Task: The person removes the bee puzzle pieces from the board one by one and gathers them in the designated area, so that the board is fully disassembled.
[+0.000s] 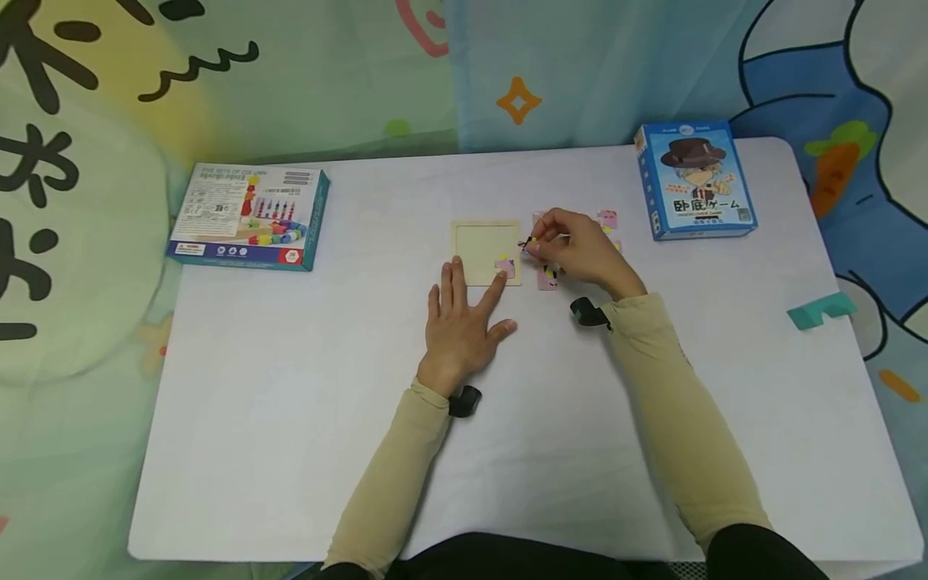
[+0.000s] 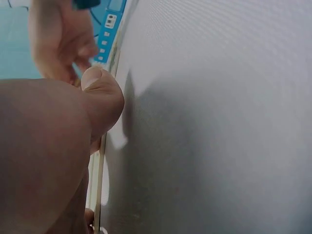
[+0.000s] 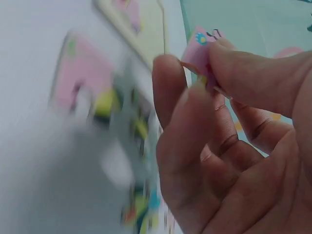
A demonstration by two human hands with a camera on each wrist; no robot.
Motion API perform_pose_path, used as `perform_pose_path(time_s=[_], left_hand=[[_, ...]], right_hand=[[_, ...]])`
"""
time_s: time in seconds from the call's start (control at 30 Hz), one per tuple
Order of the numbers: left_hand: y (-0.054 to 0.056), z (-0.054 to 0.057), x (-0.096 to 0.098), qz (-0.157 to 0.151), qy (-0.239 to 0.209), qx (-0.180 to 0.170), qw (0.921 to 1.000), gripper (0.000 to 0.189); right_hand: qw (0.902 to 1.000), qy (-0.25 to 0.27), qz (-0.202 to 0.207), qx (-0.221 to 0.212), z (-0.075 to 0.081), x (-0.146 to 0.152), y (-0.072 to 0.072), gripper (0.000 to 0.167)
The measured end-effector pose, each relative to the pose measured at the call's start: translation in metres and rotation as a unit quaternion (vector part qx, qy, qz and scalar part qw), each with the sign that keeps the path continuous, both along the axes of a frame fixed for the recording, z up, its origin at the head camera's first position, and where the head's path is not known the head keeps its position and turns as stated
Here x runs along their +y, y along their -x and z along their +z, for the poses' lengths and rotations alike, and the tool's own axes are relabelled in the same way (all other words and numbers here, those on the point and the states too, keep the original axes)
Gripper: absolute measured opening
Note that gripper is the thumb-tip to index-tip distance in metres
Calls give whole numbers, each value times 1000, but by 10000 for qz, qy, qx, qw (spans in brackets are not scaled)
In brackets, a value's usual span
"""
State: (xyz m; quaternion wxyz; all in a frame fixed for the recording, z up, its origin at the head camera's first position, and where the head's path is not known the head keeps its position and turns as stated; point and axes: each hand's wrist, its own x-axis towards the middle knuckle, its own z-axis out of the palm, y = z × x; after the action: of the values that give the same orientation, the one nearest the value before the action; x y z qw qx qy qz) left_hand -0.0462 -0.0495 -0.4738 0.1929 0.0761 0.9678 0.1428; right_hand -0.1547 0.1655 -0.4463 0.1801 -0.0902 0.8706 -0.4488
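A shallow wooden puzzle tray (image 1: 478, 242) lies on the white table, with one pink puzzle piece (image 1: 505, 266) in its lower right corner. My left hand (image 1: 458, 332) is spread flat, its fingertips at the tray's near edge and over that piece. Just right of the tray, my right hand (image 1: 576, 251) pinches a small pink puzzle piece (image 3: 197, 48) between thumb and fingers. In the right wrist view this piece carries a blue paw-like mark. Below the right hand lies another pink piece (image 1: 547, 279), and more pieces (image 1: 607, 218) show behind it, partly covered by the hand.
At the back left rests a flat game box (image 1: 246, 217) with coloured parts printed on it. A blue box (image 1: 698, 181) with a cartoon figure in a hat sits at the back right. A teal strip (image 1: 822, 311) lies by the table's right edge.
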Motion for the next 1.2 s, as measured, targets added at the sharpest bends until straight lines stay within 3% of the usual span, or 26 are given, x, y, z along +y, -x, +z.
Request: perform_pose_path(time_s=[0.1,0.47,0.9,1.2], left_hand=[[0,-1,0,30,-48,22,10000,75],[-2,-1,-1,59,-88,117,9999,76],[6,4,-2,-20,-673,401,9969,67],[10,-4,-5,-208,-1180,751,9899,54]], right_hand=[[9997,-89,-199,-104,1,14,-6,23],[9947,-355,-778,567,-11,58,-31,31],[9939,-771,-583,530,-14,69,-49,32],[9938,-750,-437,696,-23,71,-52,35]])
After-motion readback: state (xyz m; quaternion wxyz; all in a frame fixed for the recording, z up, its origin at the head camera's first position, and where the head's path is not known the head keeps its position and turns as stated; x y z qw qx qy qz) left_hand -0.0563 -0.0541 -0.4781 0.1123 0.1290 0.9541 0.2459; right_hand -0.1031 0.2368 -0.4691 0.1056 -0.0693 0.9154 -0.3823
